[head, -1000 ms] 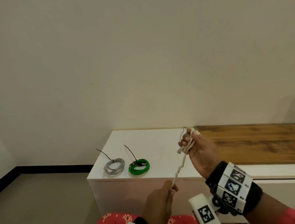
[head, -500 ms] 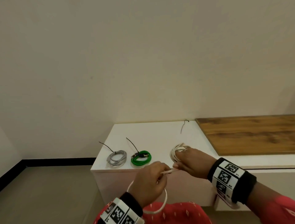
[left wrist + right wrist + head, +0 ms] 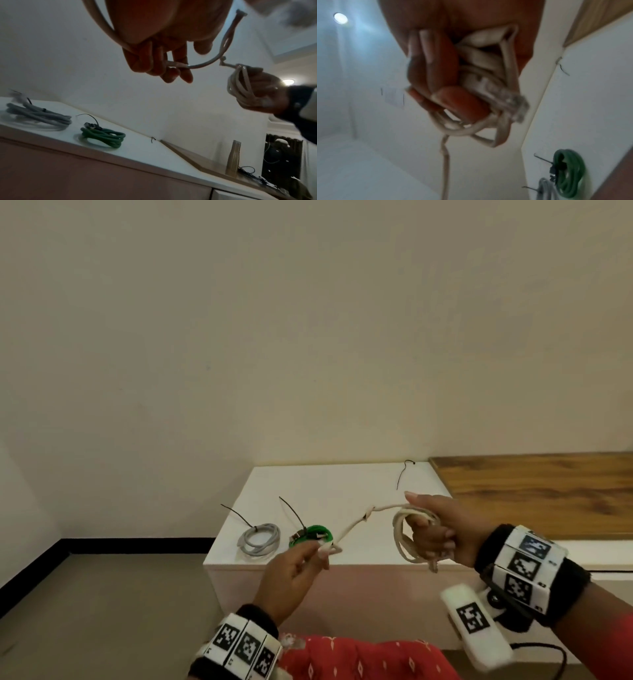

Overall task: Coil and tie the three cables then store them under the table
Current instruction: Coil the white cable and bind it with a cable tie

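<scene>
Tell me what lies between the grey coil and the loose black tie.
The green coil, already tied, sits between the grey coil and the loose black tie on the white tabletop, clearest in the head view.

My right hand (image 3: 432,531) raised ahead, fingers curled round the white cable (image 3: 404,537) coil, forefinger pointing forward, my left hand (image 3: 294,575) lower and nearer, fingertips pinching the loose end, both wrists banded

Both hands (image 3: 433,529) stretching white cable (image 3: 356,523), gray coil (image 3: 259,540), green coil (image 3: 313,535)
</scene>
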Tool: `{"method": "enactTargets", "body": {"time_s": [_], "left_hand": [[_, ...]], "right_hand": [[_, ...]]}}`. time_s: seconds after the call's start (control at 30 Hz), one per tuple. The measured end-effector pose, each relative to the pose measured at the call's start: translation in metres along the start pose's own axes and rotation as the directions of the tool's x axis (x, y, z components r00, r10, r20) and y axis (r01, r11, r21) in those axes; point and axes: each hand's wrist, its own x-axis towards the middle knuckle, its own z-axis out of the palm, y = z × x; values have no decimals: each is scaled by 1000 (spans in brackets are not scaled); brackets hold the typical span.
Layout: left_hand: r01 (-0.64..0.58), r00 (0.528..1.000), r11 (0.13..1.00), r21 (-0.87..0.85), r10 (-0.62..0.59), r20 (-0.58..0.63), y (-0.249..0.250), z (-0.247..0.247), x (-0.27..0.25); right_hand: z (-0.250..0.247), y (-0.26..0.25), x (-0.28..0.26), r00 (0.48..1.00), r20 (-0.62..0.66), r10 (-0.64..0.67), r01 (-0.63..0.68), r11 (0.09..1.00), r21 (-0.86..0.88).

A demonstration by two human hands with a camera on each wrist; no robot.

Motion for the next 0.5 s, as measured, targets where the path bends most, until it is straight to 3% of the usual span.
{"method": "enactTargets", "body": {"time_s": [0.17, 0.33, 0.4, 0.5], "left_hand": [[129, 966, 990, 63, -140, 218, -9, 16, -7], [247, 925, 968, 39, -248, 287, 10, 26, -7], [228, 920, 973, 29, -225, 321, 20, 34, -9], [206, 915, 974, 94, -226, 334, 37, 47, -12]], "right_hand": [[7, -17, 2, 988, 103, -119, 67, 909, 412], [-2, -21, 8, 930, 100, -355, 184, 682, 708], [1, -21, 8, 912, -22, -409, 301, 634, 712], [9, -21, 7, 848, -372, -378, 529, 658, 537]]}}
